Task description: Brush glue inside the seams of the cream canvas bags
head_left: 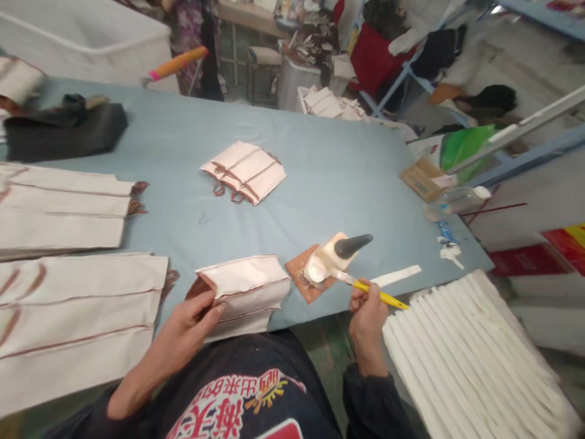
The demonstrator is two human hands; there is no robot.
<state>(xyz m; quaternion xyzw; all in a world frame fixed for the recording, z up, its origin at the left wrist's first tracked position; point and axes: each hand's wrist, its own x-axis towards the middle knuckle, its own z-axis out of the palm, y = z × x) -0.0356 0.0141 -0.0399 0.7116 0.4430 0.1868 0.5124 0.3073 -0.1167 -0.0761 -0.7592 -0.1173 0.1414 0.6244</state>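
Cream piece: folded and brown-edged; the cream piece (256, 286) is set at lower centre of the frame, at the near edge of the worktop (173, 134).
Left hand: the left hand (187, 329) is closed on the piece's brown-edged left end, thumb on top; some fingers are hidden. The edge seems best pinched firmly, so that the fold is not let slip.
Right hand: the right hand (368, 314) is clasped round the yellow handle of the brush (384, 297), right of centre. Fine strokes are probably best made with a light grip.
Brush tip: seen at the mouth of the pale container (333, 253); how deep it is dipped cannot be told. Any excess is better wiped off on the rim, as pale cloth could be marked by drips.
Container: rested on a brown board (311, 294); contents not made out. Small spills could be caught there.
White strip: the white strip (400, 275) is laid just beside the right hand; best not brushed by the sleeve.
Stacks: cream stacks (68, 299) are seen at lower left; a wet brush should be held well clear.
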